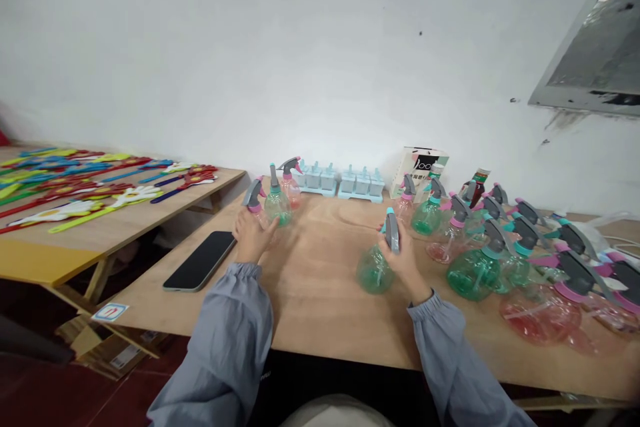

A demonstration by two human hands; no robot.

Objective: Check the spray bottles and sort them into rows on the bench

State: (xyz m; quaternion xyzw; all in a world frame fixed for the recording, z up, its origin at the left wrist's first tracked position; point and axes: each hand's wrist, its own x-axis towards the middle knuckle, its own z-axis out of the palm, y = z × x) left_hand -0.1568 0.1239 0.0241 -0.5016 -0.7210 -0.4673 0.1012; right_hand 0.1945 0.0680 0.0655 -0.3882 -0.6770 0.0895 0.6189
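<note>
My left hand [253, 237] is closed around a pink spray bottle [255, 205] at the table's left side; its grey and pink head shows above my fingers. Beside it stand a green spray bottle [277, 203] and another pink spray bottle [289, 188]. Near the middle of the table, my right hand [400, 255] grips the grey and turquoise head of a second green spray bottle [375, 272]. That bottle is upright, and my palm hides part of its neck. To the right stand several more pink and green spray bottles [474, 272].
A black phone [200, 261] lies near the table's left edge. Light blue ice-pop moulds [361, 184] and a printed card box [417, 170] stand at the back by the wall. On another table [75, 250] at left lie several colourful hand-shaped sticks [135, 196].
</note>
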